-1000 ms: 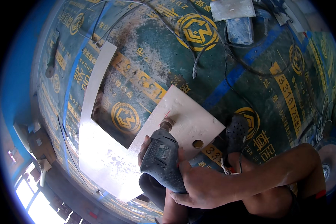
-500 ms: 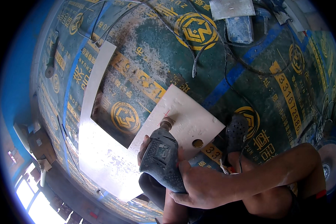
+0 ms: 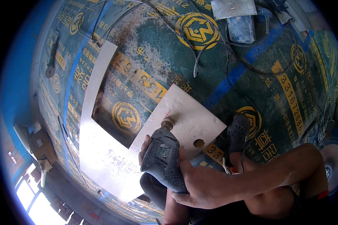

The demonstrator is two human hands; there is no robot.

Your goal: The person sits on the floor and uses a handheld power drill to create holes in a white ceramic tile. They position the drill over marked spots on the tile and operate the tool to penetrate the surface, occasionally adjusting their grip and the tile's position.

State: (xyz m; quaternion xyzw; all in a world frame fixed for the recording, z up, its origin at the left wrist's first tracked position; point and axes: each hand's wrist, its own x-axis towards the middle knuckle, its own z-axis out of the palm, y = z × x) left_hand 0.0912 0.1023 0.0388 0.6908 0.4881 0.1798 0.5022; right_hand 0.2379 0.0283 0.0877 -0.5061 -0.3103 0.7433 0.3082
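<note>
A dark grey power drill (image 3: 160, 155) points away from me, its round hole-saw bit (image 3: 167, 123) set against a pale tile piece (image 3: 193, 116). My right hand (image 3: 204, 185) is wrapped round the drill's rear handle. At the drill's front left side the fingers of my left hand (image 3: 145, 147) curl round the body; the rest of that hand is hidden. A thin red cross mark (image 3: 168, 113) lies just beyond the bit. Nearer the tile's right corner there is a round cut hole (image 3: 199, 143). Pale dust and drops of wet speckle the tile around the bit.
A large L-shaped pale slab (image 3: 101, 150) lies under and left of the tile. Green printed floor sheeting surrounds it. Cables (image 3: 229, 56) loop across the top. A dusty blue tool (image 3: 241, 28) is at upper right, an angle grinder (image 3: 52, 60) far left. My dark clog (image 3: 238, 131) stands beside the tile.
Almost nothing differs. The drill stays at the same place on the tile with both hands on it, apart from a very slight shift of its body.
</note>
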